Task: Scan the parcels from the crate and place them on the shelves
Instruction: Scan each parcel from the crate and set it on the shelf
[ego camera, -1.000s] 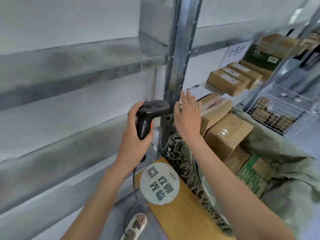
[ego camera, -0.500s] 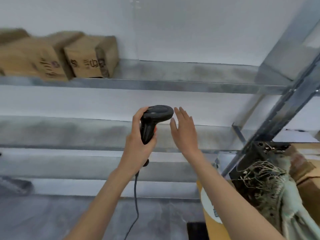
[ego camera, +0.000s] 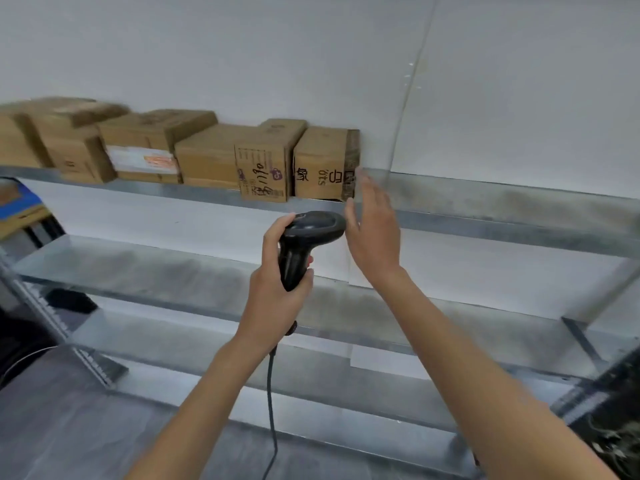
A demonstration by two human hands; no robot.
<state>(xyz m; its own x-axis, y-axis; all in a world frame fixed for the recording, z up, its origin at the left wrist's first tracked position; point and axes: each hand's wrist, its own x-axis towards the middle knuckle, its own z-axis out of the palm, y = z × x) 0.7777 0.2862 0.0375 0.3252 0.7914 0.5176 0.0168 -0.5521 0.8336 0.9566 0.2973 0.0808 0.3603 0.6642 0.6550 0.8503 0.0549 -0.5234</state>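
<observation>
1. a plain white wall (ego camera: 242,57) fills the top of the view, matte and flat, with one thin vertical seam toward the right
2. the metal shelves (ego camera: 485,220) run across in long horizontal tiers of dull grey galvanised sheet, mottled and slightly streaked, each with a folded front lip; a slim angled brace shows at the lower right
3. a row of brown cardboard parcels (ego camera: 207,157) stands on the upper shelf from the left edge to about the middle, boxy and matte, set side by side and touching
4. the rightmost parcel (ego camera: 320,164) is a small squarish carton with dark printed characters on its front and a rough corrugated edge on its right side; the one just left of it bears handwritten marks and a barcode
5. the right hand (ego camera: 374,233) is raised flat with straight fingers held together, holding nothing, its fingertips overlapping the rightmost parcel's right edge; whether they touch it cannot be told
6. the left hand (ego camera: 277,292) wraps around the grip of the scanner (ego camera: 304,244), a smooth black plastic pistol shape with a rounded head
7. a thin black cable (ego camera: 272,410) hangs down from the scanner's handle
</observation>
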